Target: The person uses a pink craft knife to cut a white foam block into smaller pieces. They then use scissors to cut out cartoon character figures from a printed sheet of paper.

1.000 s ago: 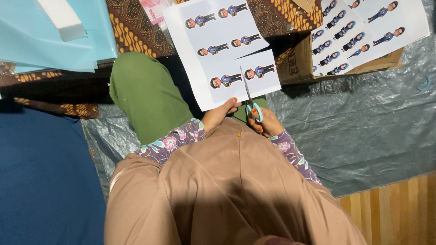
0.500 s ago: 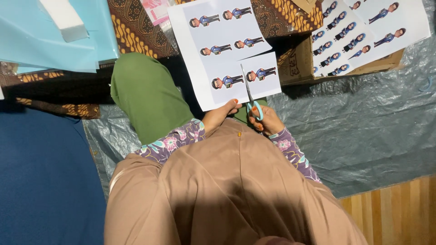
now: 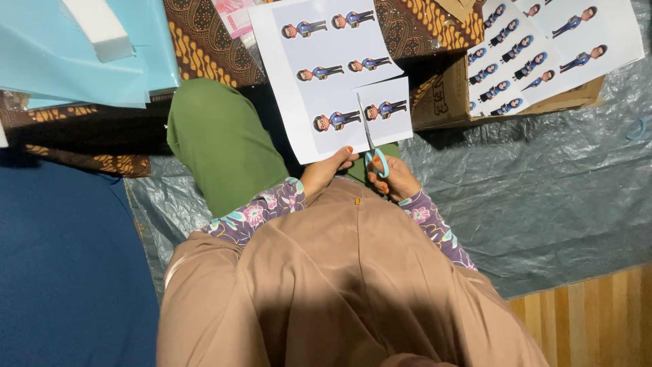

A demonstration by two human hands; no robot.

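1. Nearest the camera, a tan garment covers the lap, with floral purple sleeves on both arms; a strip of wooden floor (image 3: 591, 319) shows at the lower right and a dark blue cloth (image 3: 61, 272) lies at the left.
2. A crinkled grey plastic sheet (image 3: 536, 197) covers the floor beyond the lap, and a green-clad knee (image 3: 217, 143) rises at the left of the hands.
3. The left hand (image 3: 327, 170) pinches the near edge of the white sheet of printed figures (image 3: 333, 75), thumb on top and fingers curled beneath.
4. The right hand (image 3: 392, 178) has its fingers closed through the light blue handles of the scissors (image 3: 370, 139).
5. The scissors' long axis runs away from the body, blades pointing up and slightly left in the view; they sit inside a cut between two figures in the sheet's near right part.
6. Farther right, a cardboard box (image 3: 441, 95) bears a second sheet of printed figures (image 3: 550, 47); I cannot tell what is inside it.
7. At the far left lie pale blue sheets (image 3: 75, 61) over brown patterned batik cloth (image 3: 204, 41).
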